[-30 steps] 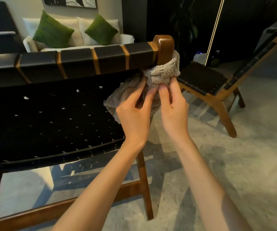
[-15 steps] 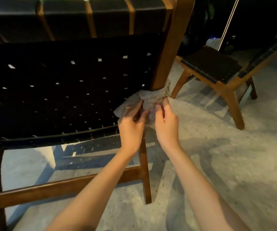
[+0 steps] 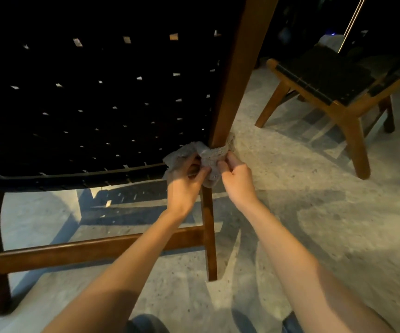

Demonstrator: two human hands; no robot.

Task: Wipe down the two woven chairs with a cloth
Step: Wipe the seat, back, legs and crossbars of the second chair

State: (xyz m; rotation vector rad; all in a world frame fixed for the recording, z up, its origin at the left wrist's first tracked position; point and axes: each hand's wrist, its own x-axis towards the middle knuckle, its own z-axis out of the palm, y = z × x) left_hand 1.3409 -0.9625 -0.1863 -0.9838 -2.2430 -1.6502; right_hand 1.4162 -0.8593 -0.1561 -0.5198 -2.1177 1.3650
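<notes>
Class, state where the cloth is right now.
In the head view, near centre, the cloth is wrapped round the wooden chair post, just right of the woven panel, gripped by the left hand and right hand.

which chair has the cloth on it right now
The near chair: the cloth wraps its wooden upright, held by the left hand and right hand. The far chair stands untouched.

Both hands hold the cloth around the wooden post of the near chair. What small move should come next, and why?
Probably slide the cloth down along the leg. The left hand and right hand grip it wrapped round the post at the lower edge of the weave, and the leg runs on below, bare.
</notes>
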